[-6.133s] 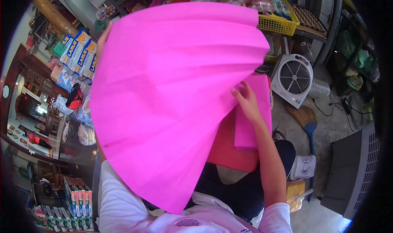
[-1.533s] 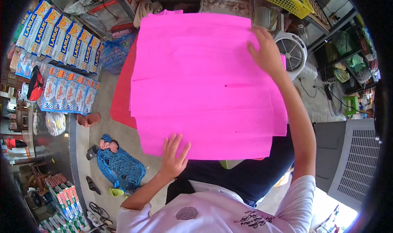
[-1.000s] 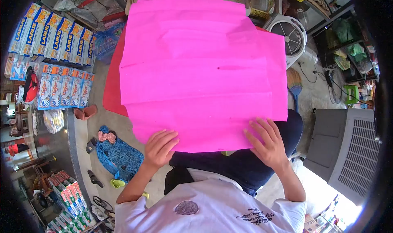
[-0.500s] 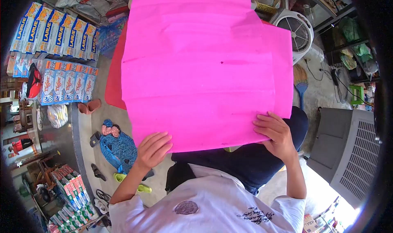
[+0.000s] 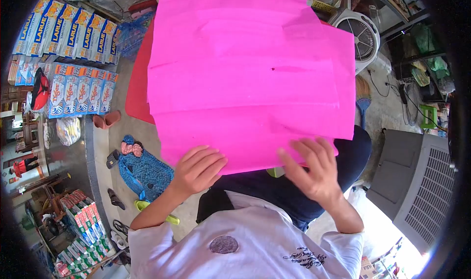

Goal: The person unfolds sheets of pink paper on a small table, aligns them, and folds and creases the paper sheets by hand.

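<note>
A large bright pink sheet (image 5: 245,87) with creases and a small dark spot spreads in front of me, above my lap. At its lower left edge my left hand (image 5: 200,170) grips the sheet, fingers on top and thumb out of sight beneath. My right hand (image 5: 314,170) is at the lower right edge, slightly blurred, its fingers spread over the sheet with the thumb apart. Part of a red surface (image 5: 140,90) shows behind the sheet on the left.
Beer cartons (image 5: 81,90) are stacked at the left. Slippers (image 5: 106,119) and a blue knitted item (image 5: 142,171) lie on the floor. A fan (image 5: 359,37), a broom (image 5: 363,95) and a grey air cooler (image 5: 422,181) stand at the right. A distant person (image 5: 22,167) appears far left.
My left hand has moved right and slightly up along the lower edge. My right hand has let go of the edge, shifted left and spread its fingers. The sheet's lower edge has risen slightly.
</note>
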Tool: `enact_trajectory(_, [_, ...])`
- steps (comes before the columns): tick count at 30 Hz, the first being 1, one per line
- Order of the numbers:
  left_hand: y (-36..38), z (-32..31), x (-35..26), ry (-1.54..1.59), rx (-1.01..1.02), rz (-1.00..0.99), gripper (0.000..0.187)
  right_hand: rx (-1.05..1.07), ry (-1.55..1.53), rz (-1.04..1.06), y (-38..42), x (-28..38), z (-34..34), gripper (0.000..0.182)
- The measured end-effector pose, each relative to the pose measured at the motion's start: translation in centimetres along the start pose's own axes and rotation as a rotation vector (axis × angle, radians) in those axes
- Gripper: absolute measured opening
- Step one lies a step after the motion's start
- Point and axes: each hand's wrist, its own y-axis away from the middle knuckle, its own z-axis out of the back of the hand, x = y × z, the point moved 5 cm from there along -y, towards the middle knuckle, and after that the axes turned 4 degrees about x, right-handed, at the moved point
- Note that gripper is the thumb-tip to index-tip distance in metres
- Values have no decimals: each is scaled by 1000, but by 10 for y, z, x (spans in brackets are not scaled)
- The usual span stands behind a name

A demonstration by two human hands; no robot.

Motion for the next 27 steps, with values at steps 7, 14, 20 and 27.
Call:
enact_trajectory(7, [-32, 18, -23, -35, -78, -16, 31, -57, -82, 74, -39, 53, -28, 59])
enact_trajectory(14, [-19, 22, -8, -4, 3, -17, 32, -113, -200, 179, -32, 35, -19, 51])
enact_trajectory(20, [21, 19, 9, 7, 4, 112, 36, -10, -236, 110, -6, -5, -16, 37])
enact_trajectory(27, [54, 37, 27, 99, 37, 302, 44, 191, -409, -89, 26, -45, 0, 43])
